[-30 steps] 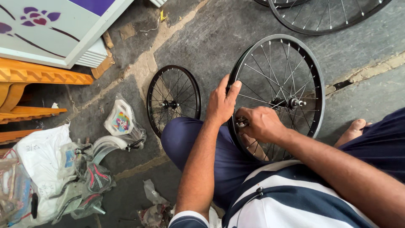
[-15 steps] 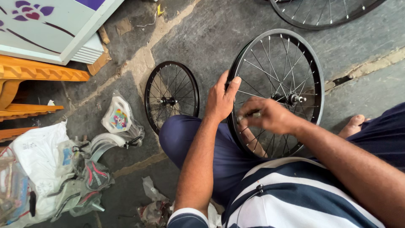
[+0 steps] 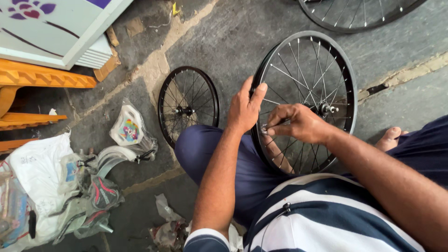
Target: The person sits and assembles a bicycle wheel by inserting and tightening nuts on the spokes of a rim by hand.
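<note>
A black bicycle wheel (image 3: 347,79) with silver spokes and a hub stands upright between my knees. My left hand (image 3: 243,108) grips its rim on the left side, thumb over the top edge. Inside the rim, my right hand (image 3: 298,123) pinches a small metal piece at the base of a spoke near the rim. My blue-trousered left knee (image 3: 205,149) sits below the left hand.
A smaller black wheel (image 3: 188,106) lies on the concrete floor to the left. Another large wheel (image 3: 359,14) lies at the top edge. Plastic-wrapped parts and bags (image 3: 88,182) sit at left, orange frames (image 3: 37,79) and a white panel (image 3: 51,28) at upper left. My bare foot (image 3: 389,137) shows at right.
My right hand has shifted slightly left along the inside of the rim toward my left hand. The left hand keeps its grip on the rim.
</note>
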